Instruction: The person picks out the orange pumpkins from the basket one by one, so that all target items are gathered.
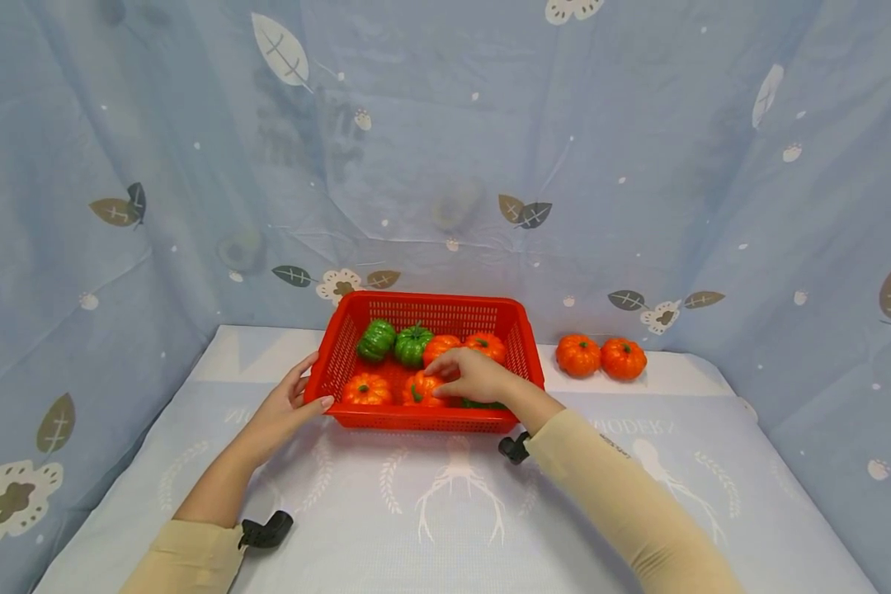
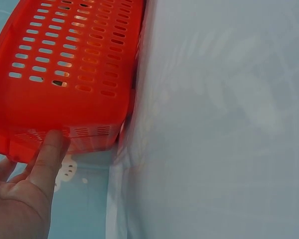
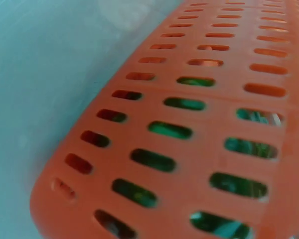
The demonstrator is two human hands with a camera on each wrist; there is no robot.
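Note:
A red perforated plastic basket [image 1: 423,419] holds several small orange and green toy pumpkins. My left hand [image 1: 285,410] is at its left end, with fingers along the outer wall and thumb by the front corner. In the left wrist view, a straight finger [image 2: 47,162] touches the basket's wall [image 2: 60,107]. Reaching over the front rim, my right hand [image 1: 478,378] holds an orange pumpkin [image 1: 418,389] between thumb and fingers, inside the basket. Left of it lies another orange pumpkin [image 1: 367,389]. The right wrist view shows basket wall [image 3: 199,112], with green behind its slots; the hand is hidden there.
Two orange pumpkins, one [image 1: 577,355] beside another [image 1: 624,359], sit on the table right of the basket. Green pumpkins [image 1: 376,340] lie in its back left. A patterned cloth covers the table [image 1: 386,511]; a blue curtain [image 1: 431,148] hangs close behind.

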